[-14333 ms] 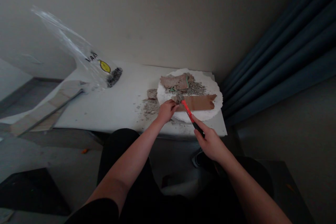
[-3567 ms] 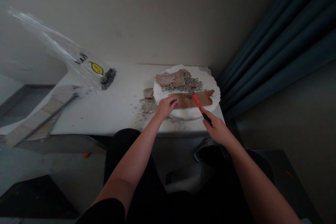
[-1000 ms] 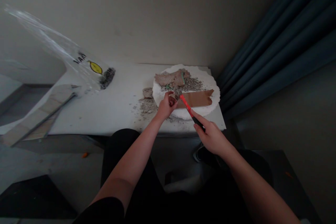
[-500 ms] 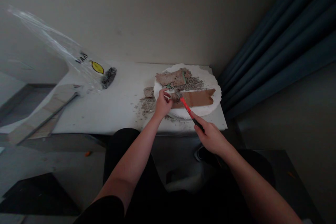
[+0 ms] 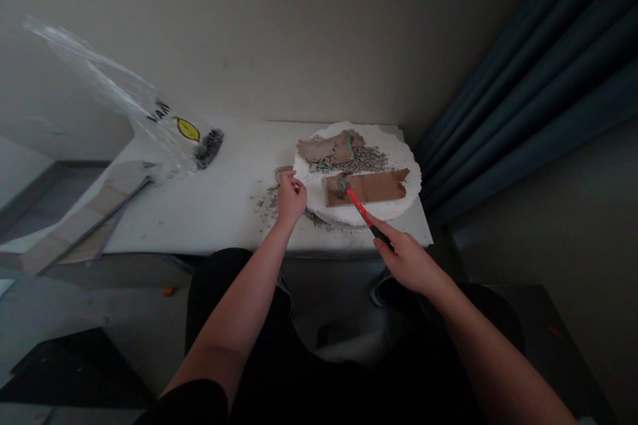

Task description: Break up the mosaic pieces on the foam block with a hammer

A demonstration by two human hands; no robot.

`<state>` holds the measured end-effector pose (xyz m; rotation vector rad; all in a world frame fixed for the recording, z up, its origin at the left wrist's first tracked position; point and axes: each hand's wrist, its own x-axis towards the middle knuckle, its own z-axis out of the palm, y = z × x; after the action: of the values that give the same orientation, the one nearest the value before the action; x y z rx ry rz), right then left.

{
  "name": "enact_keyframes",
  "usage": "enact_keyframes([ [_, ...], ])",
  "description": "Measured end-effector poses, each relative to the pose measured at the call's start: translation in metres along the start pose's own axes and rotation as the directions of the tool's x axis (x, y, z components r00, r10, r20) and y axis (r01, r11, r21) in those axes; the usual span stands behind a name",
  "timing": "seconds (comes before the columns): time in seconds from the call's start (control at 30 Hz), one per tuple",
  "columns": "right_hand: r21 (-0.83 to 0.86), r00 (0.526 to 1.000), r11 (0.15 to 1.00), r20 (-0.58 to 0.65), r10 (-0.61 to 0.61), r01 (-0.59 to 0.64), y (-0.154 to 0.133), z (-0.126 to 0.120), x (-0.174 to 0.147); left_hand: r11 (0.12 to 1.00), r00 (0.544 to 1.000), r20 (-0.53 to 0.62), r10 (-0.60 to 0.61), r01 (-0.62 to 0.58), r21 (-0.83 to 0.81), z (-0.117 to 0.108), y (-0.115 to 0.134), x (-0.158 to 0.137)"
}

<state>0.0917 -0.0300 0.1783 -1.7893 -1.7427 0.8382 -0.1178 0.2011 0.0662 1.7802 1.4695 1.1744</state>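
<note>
My right hand [image 5: 406,257] is closed around the black grip of a hammer [image 5: 357,204] with a red shaft. Its grey head rests at the left part of a long brown tile strip [image 5: 376,187], where grey crumbly residue shows. My left hand [image 5: 292,200] is left of the strip, at the edge of the white foam board [image 5: 349,214]. Its fingers are bent together; whatever they may hold is too small to make out. A second rough slab [image 5: 326,149] lies behind the strip, next to heaped grey chips [image 5: 371,157].
Loose crumbs [image 5: 266,202] lie on the white tabletop [image 5: 199,212] left of the board. Farther left stands a clear plastic bag [image 5: 172,136] with dark bits at its bottom, near long flat strips [image 5: 80,229]. A dark curtain [image 5: 538,86] hangs at the right.
My left hand has moved left, off the tile strip toward the crumbs, baring the strip's left end. The hammer has shifted slightly, still in my right hand.
</note>
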Motion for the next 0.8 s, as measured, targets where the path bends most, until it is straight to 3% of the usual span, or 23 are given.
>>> enact_keyframes([
  [0.1, -0.008, 0.997, 0.999, -0.069, 0.032, -0.033, 0.009, -0.006, 0.001, 0.989, 0.999, -0.043, -0.024, 0.030, 0.147, -0.015, -0.010, 0.001],
  [0.17, -0.020, 0.991, 0.998, -0.121, 0.051, -0.054, 0.017, -0.010, 0.003, 0.956, 0.999, -0.001, -0.048, 0.046, 0.289, -0.023, -0.014, -0.002],
  [0.23, -0.037, 0.985, 0.997, -0.165, 0.056, -0.063, 0.026, -0.013, 0.005, 0.894, 0.984, 0.136, -0.114, 0.042, 0.446, -0.028, -0.018, -0.007],
  [0.3, -0.050, 0.980, 0.995, -0.185, 0.077, -0.088, 0.033, -0.014, 0.007, 0.832, 0.927, 0.326, -0.184, -0.030, 0.554, -0.028, -0.022, -0.013],
  [0.37, -0.053, 0.977, 0.991, -0.180, 0.114, -0.125, 0.037, -0.015, 0.009, 0.803, 0.855, 0.485, -0.185, -0.154, 0.576, -0.023, -0.027, -0.020],
  [0.43, -0.056, 0.977, 0.989, -0.173, 0.123, -0.134, 0.040, -0.015, 0.010, 0.787, 0.821, 0.555, -0.139, -0.249, 0.565, -0.018, -0.030, -0.027],
  [0.63, -0.062, 0.983, 0.997, -0.182, 0.030, -0.042, 0.044, -0.013, 0.011, 0.801, 0.822, 0.565, -0.069, -0.292, 0.522, -0.009, -0.036, -0.030],
  [0.8, -0.060, 0.983, 0.996, -0.173, 0.055, -0.066, 0.042, -0.014, 0.011, 0.763, 0.761, 0.647, -0.038, -0.396, 0.511, -0.010, -0.036, -0.029],
])
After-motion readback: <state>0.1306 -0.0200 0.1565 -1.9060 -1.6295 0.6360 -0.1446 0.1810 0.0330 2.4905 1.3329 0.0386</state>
